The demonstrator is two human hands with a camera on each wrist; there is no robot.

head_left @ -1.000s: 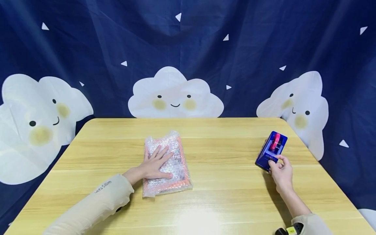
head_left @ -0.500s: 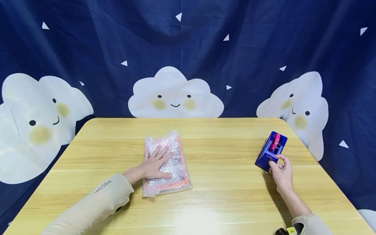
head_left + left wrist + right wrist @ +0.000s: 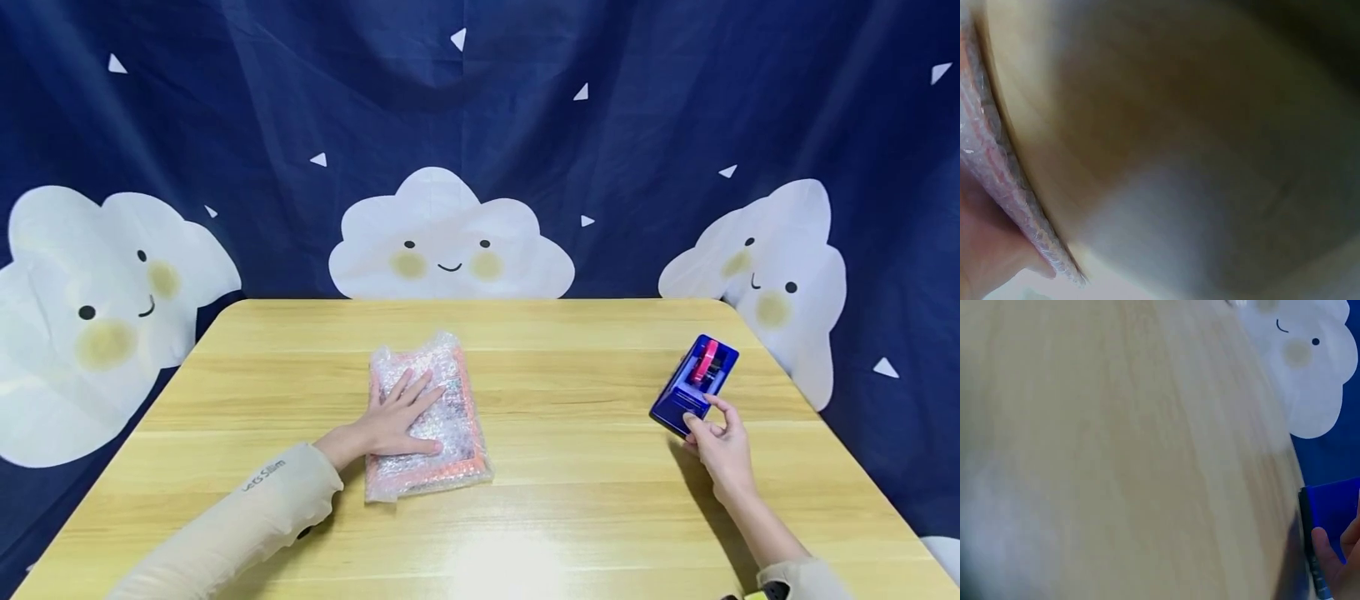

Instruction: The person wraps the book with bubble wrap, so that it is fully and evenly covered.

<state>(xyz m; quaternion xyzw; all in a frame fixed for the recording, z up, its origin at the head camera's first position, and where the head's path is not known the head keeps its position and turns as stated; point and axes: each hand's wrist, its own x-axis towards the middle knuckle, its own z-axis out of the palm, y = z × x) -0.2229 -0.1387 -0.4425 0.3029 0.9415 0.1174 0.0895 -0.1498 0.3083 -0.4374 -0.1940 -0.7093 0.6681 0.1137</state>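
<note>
My left hand (image 3: 401,425) lies spread on a flat, orange-edged item in bubble wrap (image 3: 453,417), left of the table's middle. In the left wrist view the wrapped edge (image 3: 997,150) runs along the left, with part of the hand (image 3: 991,250) beside it. To the right stands a blue tape dispenser (image 3: 678,408) with a red roll hub (image 3: 705,361). My right hand (image 3: 723,454) has thumb and curled forefinger at the dispenser's near end. Whether a strip of tape lies between them does not show. The right wrist view catches the blue dispenser (image 3: 1335,503) and thumb (image 3: 1322,547).
The pale wooden table (image 3: 570,500) reaches back to a dark blue curtain (image 3: 517,83) printed with white clouds. Bare wood lies between the wrapped item and the dispenser. The dispenser stands near the table's right edge.
The dispenser's near end has turned very slightly with my right hand, and the right forearm has shifted a little to the right. The left hand and the wrapped item stay put.
</note>
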